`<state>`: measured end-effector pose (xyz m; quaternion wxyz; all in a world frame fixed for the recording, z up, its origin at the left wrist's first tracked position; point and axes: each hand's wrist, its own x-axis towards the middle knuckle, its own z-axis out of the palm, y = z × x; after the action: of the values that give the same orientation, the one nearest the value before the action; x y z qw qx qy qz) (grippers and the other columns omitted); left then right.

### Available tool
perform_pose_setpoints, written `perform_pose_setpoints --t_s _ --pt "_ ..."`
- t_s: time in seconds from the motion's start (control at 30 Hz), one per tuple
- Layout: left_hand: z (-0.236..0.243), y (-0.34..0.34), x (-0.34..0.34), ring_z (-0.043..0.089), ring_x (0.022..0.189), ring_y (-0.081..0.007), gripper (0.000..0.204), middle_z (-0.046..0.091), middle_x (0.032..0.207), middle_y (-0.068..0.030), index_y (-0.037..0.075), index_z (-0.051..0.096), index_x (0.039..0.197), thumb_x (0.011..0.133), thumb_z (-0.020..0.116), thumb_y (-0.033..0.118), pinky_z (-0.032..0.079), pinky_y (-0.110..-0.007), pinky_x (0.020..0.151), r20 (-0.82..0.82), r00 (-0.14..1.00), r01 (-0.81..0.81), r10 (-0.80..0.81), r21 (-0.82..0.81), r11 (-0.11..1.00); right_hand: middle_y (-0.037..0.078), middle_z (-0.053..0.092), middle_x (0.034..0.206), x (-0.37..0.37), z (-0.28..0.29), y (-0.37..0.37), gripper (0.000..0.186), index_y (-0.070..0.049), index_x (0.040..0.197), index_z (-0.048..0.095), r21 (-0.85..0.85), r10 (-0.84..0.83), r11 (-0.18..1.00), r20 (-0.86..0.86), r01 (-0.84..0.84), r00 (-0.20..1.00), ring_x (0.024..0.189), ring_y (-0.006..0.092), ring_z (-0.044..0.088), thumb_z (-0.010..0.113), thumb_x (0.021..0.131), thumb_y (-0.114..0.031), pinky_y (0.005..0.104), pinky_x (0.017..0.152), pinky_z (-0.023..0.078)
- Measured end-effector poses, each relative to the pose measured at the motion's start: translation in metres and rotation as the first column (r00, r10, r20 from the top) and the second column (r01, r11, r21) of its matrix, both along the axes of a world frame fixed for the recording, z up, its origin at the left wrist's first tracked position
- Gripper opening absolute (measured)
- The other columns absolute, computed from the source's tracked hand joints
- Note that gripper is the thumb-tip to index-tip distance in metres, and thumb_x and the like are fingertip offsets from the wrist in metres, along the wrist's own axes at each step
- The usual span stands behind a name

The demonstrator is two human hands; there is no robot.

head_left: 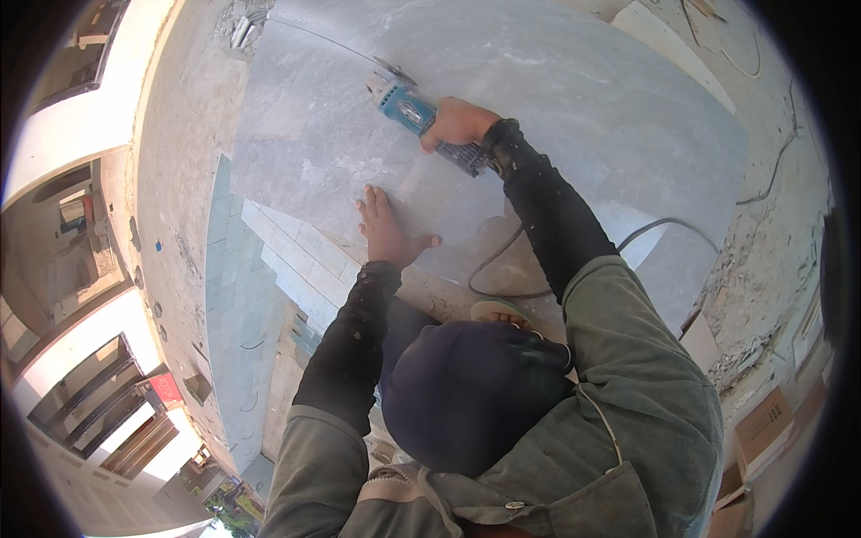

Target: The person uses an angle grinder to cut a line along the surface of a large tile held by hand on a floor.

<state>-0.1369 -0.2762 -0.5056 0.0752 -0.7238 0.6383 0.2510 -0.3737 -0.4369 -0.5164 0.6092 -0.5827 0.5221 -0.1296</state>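
Observation:
My right hand (462,123) is wrapped round the body of a blue angle grinder (401,105). Its thin disc (395,70) stands on edge at the far end, against a large grey stone-look slab (305,134). From the disc a fine dark line (318,36) runs across the slab to its far left corner. My left hand (387,235) lies on the slab's near part with fingers spread and holds nothing. The grinder's black cord (646,229) loops near my right forearm and trails over the slab to the right.
Lighter tiles or boards (238,305) lie under and left of the slab. Rough, dusty concrete (175,179) surrounds it. Cables (242,31) lie at its far left corner. A cardboard box (762,421) stands at lower right. My foot (498,311) is close to the slab's near edge.

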Motion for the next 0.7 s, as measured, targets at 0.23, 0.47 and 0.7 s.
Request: perform_pose_setpoints --t_s 0.23,0.47,0.7 --pt "0.0 0.001 0.0 0.006 0.162 -0.0504 0.155 0.01 0.177 -0.0249 -0.006 0.014 0.166 0.052 0.104 0.046 0.02 -0.074 0.124 0.008 1.0 -0.007 0.007 -0.002 1.0 0.023 0.077 0.094 -0.001 0.003 0.0 0.055 0.01 0.1 0.077 0.011 0.001 1.0 -0.013 0.0 1.0 0.083 0.0326 0.075 0.088 0.067 -0.033 0.0409 0.078 0.058" --pt "-0.001 0.001 0.001 0.006 0.163 -0.0501 0.155 0.01 0.177 -0.0242 -0.005 0.013 0.166 0.052 0.104 0.046 0.02 -0.074 0.124 0.007 1.0 -0.004 0.004 -0.005 1.0 0.023 0.077 0.096 -0.002 0.002 0.0 0.056 0.01 0.102 0.077 0.012 0.003 1.0 -0.023 -0.002 1.0 0.083 0.0328 0.076 0.088 0.067 -0.031 0.0405 0.079 0.058" --pt "0.0 0.0 0.002 0.006 0.162 -0.0508 0.157 0.009 0.177 -0.0244 -0.005 0.012 0.166 0.051 0.104 0.047 0.021 -0.075 0.123 0.009 1.0 -0.002 0.002 -0.008 1.0 0.022 0.075 0.091 -0.006 0.011 0.012 0.05 0.01 0.1 0.076 0.001 -0.014 1.0 -0.013 0.014 1.0 0.08 0.0314 0.073 0.087 0.067 -0.026 0.0412 0.077 0.057"
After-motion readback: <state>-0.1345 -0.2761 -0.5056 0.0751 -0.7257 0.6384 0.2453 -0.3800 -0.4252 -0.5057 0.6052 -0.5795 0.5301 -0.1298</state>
